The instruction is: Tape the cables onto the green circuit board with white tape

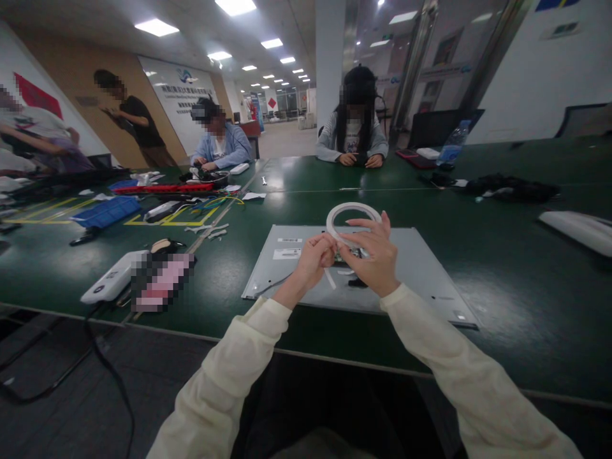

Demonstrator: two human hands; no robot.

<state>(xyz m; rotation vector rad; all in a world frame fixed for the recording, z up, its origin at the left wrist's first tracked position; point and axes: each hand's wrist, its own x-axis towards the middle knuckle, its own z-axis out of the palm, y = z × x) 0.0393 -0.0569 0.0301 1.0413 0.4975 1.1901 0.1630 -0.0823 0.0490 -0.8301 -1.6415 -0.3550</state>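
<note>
A roll of white tape [336, 212] is held up over a flat grey panel [411, 271] that lies on the green table. My right hand [373, 256] grips the ring, thumb at its lower edge and fingers along its right side. Close beside it, my left hand [316, 258] is closed in a pinch at the roll's lower left. A short strip of tape [330, 278] hangs below the left fingers. Partly hidden behind my hands, a small circuit board and a black piece sit on the panel. Labels [287, 254] show on the panel's left part.
To the left lie a white device [115, 277], a pink phone-like item [165, 284] and a blue tray [108, 211]. Tape scraps [210, 231] lie nearby. Two people sit across the table [287, 204]. A water bottle [454, 143] and black cloth [511, 187] are at right.
</note>
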